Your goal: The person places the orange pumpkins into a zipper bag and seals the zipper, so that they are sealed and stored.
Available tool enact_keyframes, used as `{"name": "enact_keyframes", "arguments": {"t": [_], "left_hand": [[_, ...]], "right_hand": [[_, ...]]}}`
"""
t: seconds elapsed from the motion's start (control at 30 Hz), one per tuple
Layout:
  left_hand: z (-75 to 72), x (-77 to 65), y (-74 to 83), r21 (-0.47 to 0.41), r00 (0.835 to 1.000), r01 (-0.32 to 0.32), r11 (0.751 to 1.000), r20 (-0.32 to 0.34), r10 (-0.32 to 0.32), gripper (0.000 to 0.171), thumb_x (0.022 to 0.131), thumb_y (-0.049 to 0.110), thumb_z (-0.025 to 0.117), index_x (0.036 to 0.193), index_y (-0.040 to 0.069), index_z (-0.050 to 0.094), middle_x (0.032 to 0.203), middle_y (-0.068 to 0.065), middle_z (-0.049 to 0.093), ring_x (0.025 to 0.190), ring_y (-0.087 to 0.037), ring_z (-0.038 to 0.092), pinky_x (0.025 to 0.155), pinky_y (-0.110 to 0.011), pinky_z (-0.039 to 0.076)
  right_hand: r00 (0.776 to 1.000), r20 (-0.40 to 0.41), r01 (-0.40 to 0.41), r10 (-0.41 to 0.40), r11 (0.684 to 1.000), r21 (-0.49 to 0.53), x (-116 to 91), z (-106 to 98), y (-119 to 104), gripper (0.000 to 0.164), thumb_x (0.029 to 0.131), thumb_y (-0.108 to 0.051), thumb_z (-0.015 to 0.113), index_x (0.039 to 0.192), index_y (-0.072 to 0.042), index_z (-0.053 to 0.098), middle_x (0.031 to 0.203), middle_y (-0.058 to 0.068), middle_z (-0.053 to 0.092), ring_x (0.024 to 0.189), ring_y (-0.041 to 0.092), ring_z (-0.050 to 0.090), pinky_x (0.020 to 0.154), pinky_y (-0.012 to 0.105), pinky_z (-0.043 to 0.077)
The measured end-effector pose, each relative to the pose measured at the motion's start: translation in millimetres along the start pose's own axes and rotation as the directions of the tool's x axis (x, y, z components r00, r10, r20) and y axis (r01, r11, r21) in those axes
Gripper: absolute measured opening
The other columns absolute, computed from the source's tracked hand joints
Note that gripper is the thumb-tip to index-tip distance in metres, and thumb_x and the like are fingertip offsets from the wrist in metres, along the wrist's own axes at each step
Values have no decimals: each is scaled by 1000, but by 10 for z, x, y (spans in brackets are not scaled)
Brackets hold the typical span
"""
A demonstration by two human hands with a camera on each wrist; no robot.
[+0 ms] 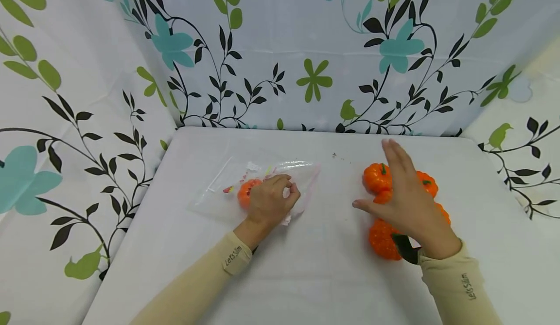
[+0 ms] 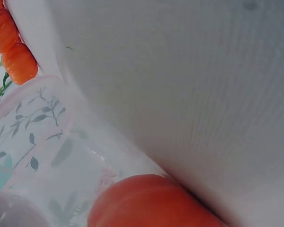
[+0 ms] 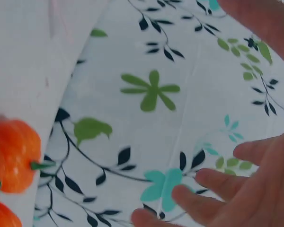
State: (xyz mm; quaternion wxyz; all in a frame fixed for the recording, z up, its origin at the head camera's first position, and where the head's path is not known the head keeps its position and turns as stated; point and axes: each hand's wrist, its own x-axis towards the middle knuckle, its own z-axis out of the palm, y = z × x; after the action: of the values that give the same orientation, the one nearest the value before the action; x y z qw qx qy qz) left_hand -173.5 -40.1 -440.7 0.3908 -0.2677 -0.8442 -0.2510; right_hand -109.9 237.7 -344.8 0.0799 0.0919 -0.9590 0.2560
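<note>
A clear zip bag [image 1: 214, 189] with a pink-edged mouth lies on the white table, an orange mini pumpkin [image 1: 247, 192] inside its left part. My left hand [image 1: 271, 201] is over the bag, thumb and forefinger curled together and pinching its plastic near the mouth. In the left wrist view, the pumpkin [image 2: 151, 203] shows large below the sleeve, and the bag's pink edge [image 2: 52, 80] stands raised. My right hand [image 1: 411, 203] hovers with fingers spread above a cluster of orange mini pumpkins [image 1: 377, 178], partly hiding them. Nothing is in its grasp.
Several pumpkins [image 3: 19, 156] sit close together on the right of the table [image 1: 323, 266], one with bumpy skin [image 1: 384, 241]. A dark green leaf-like piece [image 1: 404, 248] shows by the right wrist. A leaf-patterned cloth [image 1: 271, 72] hangs behind the table and along its sides.
</note>
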Motion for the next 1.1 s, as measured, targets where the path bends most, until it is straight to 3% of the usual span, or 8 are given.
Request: {"name": "enact_keyframes", "arguments": {"t": [0.1,0.23,0.4,0.53,0.73,0.83,0.9,1.1], "left_hand": [[-7,10,-10,8,1000,3,1000,1,-3,4,73,5,76,74,6,72,85,-6,76,71,-19,74,47,-31,55],[-14,21,-27,12,1000,6,1000,6,-6,4,73,4,76,74,6,72,84,-7,76,70,-20,74,46,-31,54],[-15,25,-36,1,1000,13,1000,12,-13,4,73,2,76,73,5,72,84,-7,75,71,-20,73,47,-31,54],[-9,23,-32,-11,1000,19,1000,13,-19,5,73,2,76,74,5,72,83,-7,75,71,-20,73,49,-31,56],[-6,21,-27,-11,999,28,1000,24,-27,3,76,4,76,75,4,73,84,-7,76,70,-22,73,47,-30,55],[-1,25,-25,-10,999,33,999,35,-33,3,77,5,75,75,4,73,86,-7,76,71,-22,74,47,-29,54],[4,27,-21,-12,999,36,999,42,-35,4,77,5,75,75,4,73,85,-7,76,70,-22,73,47,-28,54],[-5,24,-10,-16,998,37,999,50,-36,5,77,6,75,74,4,73,85,-8,76,66,-22,72,47,-28,54]], "right_hand": [[994,35,-105,106,994,-14,-71,-102,29,142,67,-70,81,161,-20,-13,169,6,-10,150,44,14,102,74,32],[965,81,-245,248,968,-44,-146,-108,63,149,66,-79,73,157,-3,-17,166,24,-9,145,54,17,103,73,30],[906,146,-384,398,916,-112,-210,-69,119,144,70,-83,66,154,14,2,146,41,34,111,54,53,86,66,48],[870,223,-409,440,896,-172,-260,-24,205,131,71,-84,65,151,13,26,127,35,57,99,45,60,74,56,52],[874,275,-343,400,910,-233,-360,66,317,99,73,-76,70,133,2,57,105,19,69,83,32,63,67,50,53],[852,290,-370,436,893,-257,-397,57,329,107,72,-77,71,132,9,54,94,18,68,80,32,61,64,49,53],[840,288,-395,461,882,-259,-427,46,328,99,71,-76,73,117,10,58,82,14,64,73,28,59,59,43,51],[817,289,-439,498,864,-246,-528,72,352,78,67,-74,78,86,-3,51,66,6,45,62,22,49,53,33,35]]}}
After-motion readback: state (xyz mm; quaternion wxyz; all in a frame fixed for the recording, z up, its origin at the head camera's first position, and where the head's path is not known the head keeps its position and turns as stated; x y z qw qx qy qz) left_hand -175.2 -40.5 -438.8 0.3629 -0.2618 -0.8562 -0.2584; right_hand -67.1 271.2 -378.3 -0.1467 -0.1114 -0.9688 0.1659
